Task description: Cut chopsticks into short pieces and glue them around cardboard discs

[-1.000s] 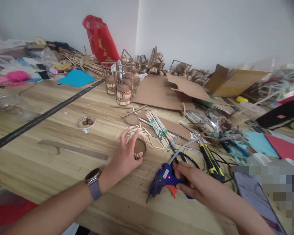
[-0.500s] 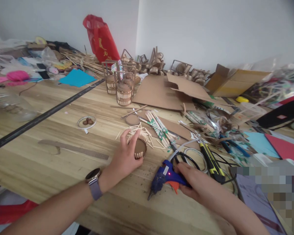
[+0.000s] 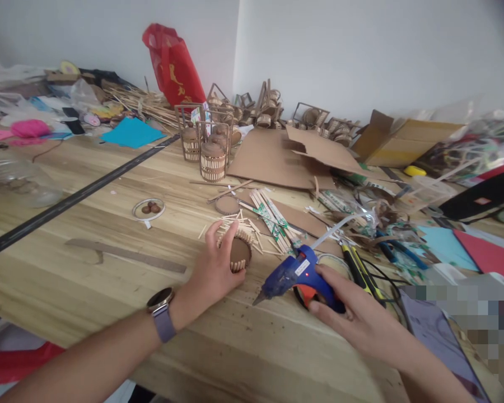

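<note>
My left hand [image 3: 220,260] curls around the near-left side of a small round cardboard tray [image 3: 240,252] edged with short upright wooden sticks. Thumb and fingers grip its rim as it sits on the table. In my right hand [image 3: 342,305] is a blue hot glue gun [image 3: 296,274], with an orange trigger, a lit red light and a glue stick out of its back. Its nozzle points left and down, to the right of the tray and apart from it. Loose short sticks [image 3: 256,229] lie just behind the tray, beside a cardboard disc [image 3: 227,205].
Left of the tray lie a cardboard strip [image 3: 130,254] and a ring [image 3: 164,208] around brown beads. Finished stick baskets [image 3: 213,162] stand behind, near cardboard sheets [image 3: 264,159]. A yellow-black utility knife [image 3: 357,271], cables and scraps crowd the right.
My right hand has raised the glue gun off the tabletop area and tilted it, its back end swinging up and right. My left hand and the tray stay put.
</note>
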{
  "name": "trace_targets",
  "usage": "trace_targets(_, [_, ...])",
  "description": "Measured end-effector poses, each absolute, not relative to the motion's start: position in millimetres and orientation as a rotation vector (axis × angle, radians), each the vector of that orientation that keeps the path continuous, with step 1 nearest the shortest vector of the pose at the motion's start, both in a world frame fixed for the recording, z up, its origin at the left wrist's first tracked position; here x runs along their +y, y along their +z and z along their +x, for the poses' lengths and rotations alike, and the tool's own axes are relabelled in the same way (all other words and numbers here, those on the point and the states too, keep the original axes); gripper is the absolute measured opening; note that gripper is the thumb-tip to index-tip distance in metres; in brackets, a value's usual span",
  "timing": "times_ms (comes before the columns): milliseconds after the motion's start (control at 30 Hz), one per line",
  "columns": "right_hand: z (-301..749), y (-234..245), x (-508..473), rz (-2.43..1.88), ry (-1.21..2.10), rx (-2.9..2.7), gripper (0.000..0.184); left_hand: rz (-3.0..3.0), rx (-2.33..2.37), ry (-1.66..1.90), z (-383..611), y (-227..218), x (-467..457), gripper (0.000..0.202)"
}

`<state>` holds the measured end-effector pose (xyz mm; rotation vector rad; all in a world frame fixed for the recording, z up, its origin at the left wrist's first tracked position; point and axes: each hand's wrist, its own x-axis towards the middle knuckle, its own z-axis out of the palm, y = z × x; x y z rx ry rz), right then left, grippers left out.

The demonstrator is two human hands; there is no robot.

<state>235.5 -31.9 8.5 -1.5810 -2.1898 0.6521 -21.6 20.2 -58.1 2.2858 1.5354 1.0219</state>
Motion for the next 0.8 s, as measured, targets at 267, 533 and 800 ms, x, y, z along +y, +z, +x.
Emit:
trace_targets(267, [221,1,-18,-1.567,0.756,-1.994,0.017,2.306,1.549,1.040,-21,-59,20,0.103])
trace_targets(533, [210,-7,-10,-1.506,0.799,-2.026,0.023,2.324,1.525,1.054,-21,-59,20,0.098])
trace_targets(800, [211,-26,-14,-1.549,0.770,-2.031,0.027,2.298,1.540,1.031,-21,-59,20,0.099])
